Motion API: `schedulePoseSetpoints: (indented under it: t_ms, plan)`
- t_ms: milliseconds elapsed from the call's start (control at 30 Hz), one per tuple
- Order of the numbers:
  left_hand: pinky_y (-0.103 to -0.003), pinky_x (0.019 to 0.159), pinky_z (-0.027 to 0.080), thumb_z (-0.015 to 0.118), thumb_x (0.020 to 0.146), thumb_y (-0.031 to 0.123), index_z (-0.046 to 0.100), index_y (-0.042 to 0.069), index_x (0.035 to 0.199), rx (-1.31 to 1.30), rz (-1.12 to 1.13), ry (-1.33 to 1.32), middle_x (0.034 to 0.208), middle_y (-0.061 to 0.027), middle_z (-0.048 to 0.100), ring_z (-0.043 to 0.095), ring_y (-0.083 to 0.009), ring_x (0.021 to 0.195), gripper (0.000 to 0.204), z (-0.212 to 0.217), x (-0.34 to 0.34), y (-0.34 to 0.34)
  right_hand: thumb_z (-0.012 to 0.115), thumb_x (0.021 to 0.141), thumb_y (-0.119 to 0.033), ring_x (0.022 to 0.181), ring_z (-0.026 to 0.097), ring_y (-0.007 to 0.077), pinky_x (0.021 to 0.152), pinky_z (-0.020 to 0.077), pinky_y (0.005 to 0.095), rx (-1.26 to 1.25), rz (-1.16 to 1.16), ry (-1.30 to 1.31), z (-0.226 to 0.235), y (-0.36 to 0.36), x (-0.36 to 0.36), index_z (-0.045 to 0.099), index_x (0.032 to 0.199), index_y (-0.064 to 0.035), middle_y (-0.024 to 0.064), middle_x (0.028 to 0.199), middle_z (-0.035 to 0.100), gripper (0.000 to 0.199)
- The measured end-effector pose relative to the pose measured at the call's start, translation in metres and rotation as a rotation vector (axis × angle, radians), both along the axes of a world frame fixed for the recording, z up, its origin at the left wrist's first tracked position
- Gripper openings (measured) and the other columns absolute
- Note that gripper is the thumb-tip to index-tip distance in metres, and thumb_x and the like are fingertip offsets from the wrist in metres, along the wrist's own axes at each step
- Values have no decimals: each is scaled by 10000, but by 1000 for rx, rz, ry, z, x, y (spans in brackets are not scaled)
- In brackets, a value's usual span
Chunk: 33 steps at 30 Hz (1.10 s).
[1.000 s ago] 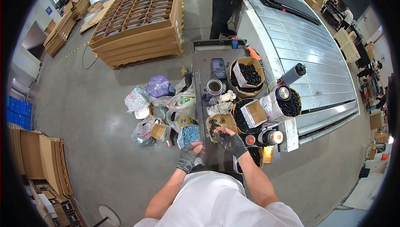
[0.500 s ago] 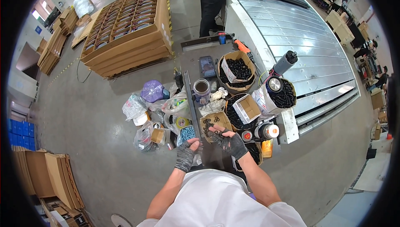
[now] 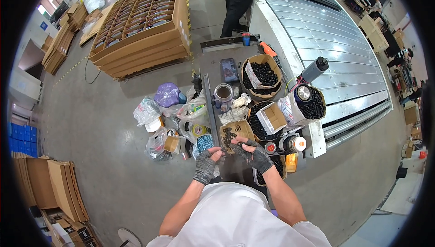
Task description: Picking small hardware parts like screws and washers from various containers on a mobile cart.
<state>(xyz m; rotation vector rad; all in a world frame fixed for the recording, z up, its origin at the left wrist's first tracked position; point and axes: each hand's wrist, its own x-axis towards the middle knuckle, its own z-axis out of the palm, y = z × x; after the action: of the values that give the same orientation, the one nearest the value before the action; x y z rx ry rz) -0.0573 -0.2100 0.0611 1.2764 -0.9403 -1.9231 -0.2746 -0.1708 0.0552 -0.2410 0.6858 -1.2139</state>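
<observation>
We see two hands in grey fingerless gloves at the near end of a dark table (image 3: 210, 61). The left hand (image 3: 206, 166) is just beside the blue screws (image 3: 205, 143), its thumb and forefinger tips drawn close together; we cannot tell whether anything is pinched there. The right hand (image 3: 256, 155) is at the near edge of a shallow box (image 3: 246, 132), thumb set off from partly curled fingers. Dark bits show by those fingertips, and we cannot tell whether the fingers are clamped on them.

The black rings (image 3: 228, 134) lie loose in that box, mostly toward its left side. Just beyond it we find a rag (image 3: 233, 116) and an open can (image 3: 222, 105), with a phone (image 3: 229, 70) farther off. A steel bar (image 3: 211, 111) runs along the table's left edge.

To the right, a small white carton (image 3: 277, 127) rests tilted over black parts. Nearer us stand a bottle (image 3: 298, 143) with an orange-and-white top and a red-topped can (image 3: 270, 147). To the left of the table we see plastic bags (image 3: 158, 142), a tape roll (image 3: 198, 130) and a purple bundle (image 3: 167, 94). At the far side, a co-worker (image 3: 238, 2) stands beside a metal-topped bench (image 3: 335, 65).
</observation>
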Motion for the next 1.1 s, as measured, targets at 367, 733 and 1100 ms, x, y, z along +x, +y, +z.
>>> schedulePoseSetpoints:
  t_ms: [367,733,1100]
  plan:
    - [-282,799,506,642,909,138,642,13,1082,11,-20,59,945,-72,681,638,-145,881,214,6,-5,-3,550,910,-96,1206,542,273,1041,420,368,37,9,44,-1,5,-3,473,1327,37,180,1307,549,445]
    - [-264,680,491,708,840,133,695,-6,974,-185,-120,-218,801,-59,687,618,-120,730,194,-4,-32,-2,588,922,-142,1159,563,250,1020,428,349,23,-50,109,-13,12,13,499,1295,51,159,1261,579,430]
    - [-272,665,483,714,842,134,718,5,935,-258,-34,-298,801,-62,702,611,-123,706,159,-22,-35,-2,568,936,-109,1156,556,252,1029,440,340,-1,-3,166,-14,8,19,493,1285,53,187,1260,565,393]
